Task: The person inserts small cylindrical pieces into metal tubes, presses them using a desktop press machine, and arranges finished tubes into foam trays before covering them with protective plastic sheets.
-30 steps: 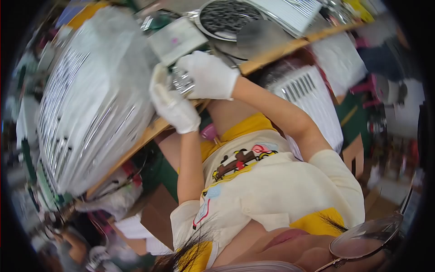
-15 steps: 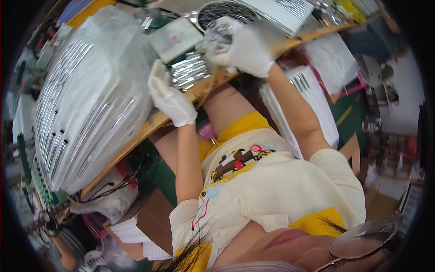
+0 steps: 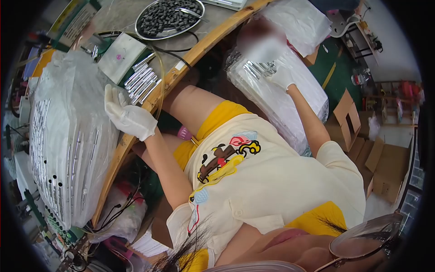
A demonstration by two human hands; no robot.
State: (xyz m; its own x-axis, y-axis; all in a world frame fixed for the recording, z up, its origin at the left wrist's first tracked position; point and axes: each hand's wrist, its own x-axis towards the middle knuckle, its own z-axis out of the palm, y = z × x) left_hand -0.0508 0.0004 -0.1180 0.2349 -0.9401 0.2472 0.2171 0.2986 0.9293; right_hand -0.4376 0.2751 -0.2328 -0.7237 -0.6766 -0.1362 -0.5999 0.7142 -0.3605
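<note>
My left hand (image 3: 129, 117), in a white glove, is at the bench edge with fingers apart and nothing in them. Beside it are a row of shiny metal tubes (image 3: 141, 81) and a large clear plastic bag (image 3: 74, 118) packed with metal tubes. My right hand (image 3: 283, 76), also gloved in white, reaches down to a white plastic-wrapped package (image 3: 294, 106) by the bench. Its fingers close on the ends of several short metal tubes (image 3: 257, 69) lying on the package. A blurred patch covers the area just above them.
A round metal tray (image 3: 199, 18) of small black pieces stands on the bench (image 3: 120, 18). A whitish block (image 3: 121, 53) sits behind the tube row. A thin hose (image 3: 161, 77) and black cables cross the wooden edge (image 3: 199, 50). Cardboard boxes (image 3: 385, 170) stand at right.
My right hand has moved from above the bench, where it had shiny pieces in it, to the tubes on the package at right. The view has turned; my left hand stays by the bench edge.
</note>
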